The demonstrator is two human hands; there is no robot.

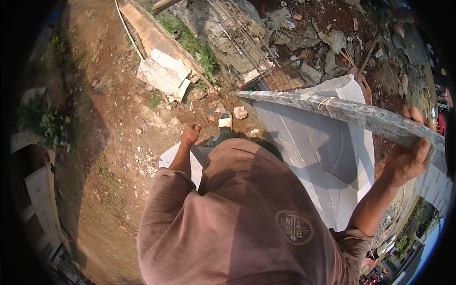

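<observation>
My right hand (407, 159) grips the near end of a long, weathered grey wooden board (375, 114), its fingers over the far side and its thumb on the near side. A thin yellowish string (327, 101) is looped around the board. Along a wall of pale grey blocks (304, 137), the board stretches away to the upper middle of the view. My left hand (191, 135) hangs low to the left of my body, fingers loosely bent and nothing visible in them. Beneath that forearm shows a pale block (196, 166), partly hidden by my shirt.
Ahead lie a long wooden plank (161, 40) and broken white sheets (164, 72). Rusty rebar (251, 42) and rubble (311, 73) fill the upper right. Loose stones (240, 112) lie by my sandalled foot (225, 120). Bare reddish soil (114, 156) spreads out at left.
</observation>
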